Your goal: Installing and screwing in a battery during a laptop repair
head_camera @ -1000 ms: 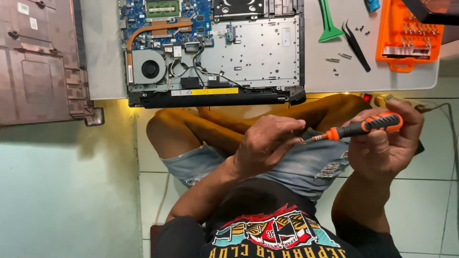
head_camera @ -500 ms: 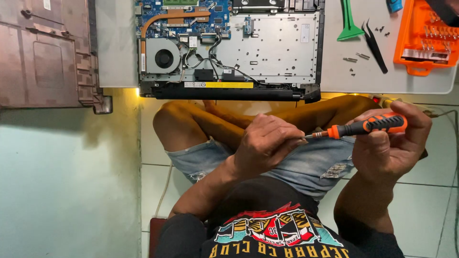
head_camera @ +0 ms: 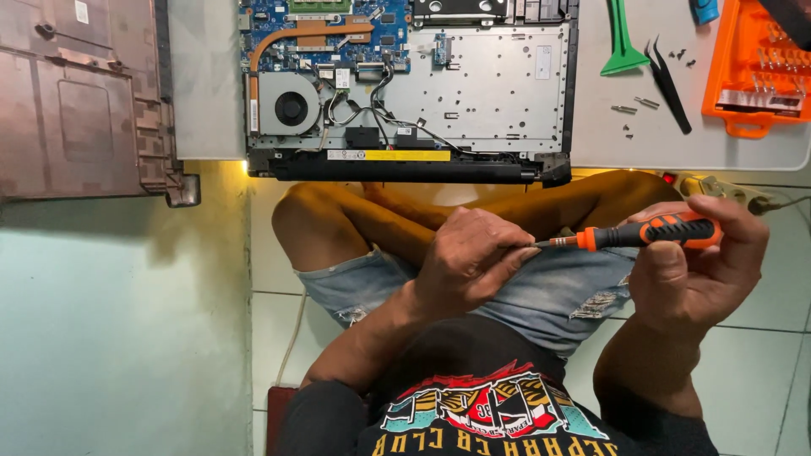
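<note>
Pinching the tip of the orange-and-black screwdriver (head_camera: 642, 232), the left hand (head_camera: 469, 262) seems to be seating a bit (too small to tell); the right hand (head_camera: 697, 270) grips the handle, below the opened laptop (head_camera: 473, 93). Next, carrying it up to a screw needs steadiness.

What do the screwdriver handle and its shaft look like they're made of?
The screwdriver handle looks like orange plastic with black rubbery ribbed inserts, matte. The shaft looks like bare metal, thin, grey and slightly shiny. The right hand holds the handle; the left hand pinches the tip.

floor (head_camera: 118, 338): pale green tiles | table (head_camera: 207, 101): low, white | light: warm glow beneath
</note>
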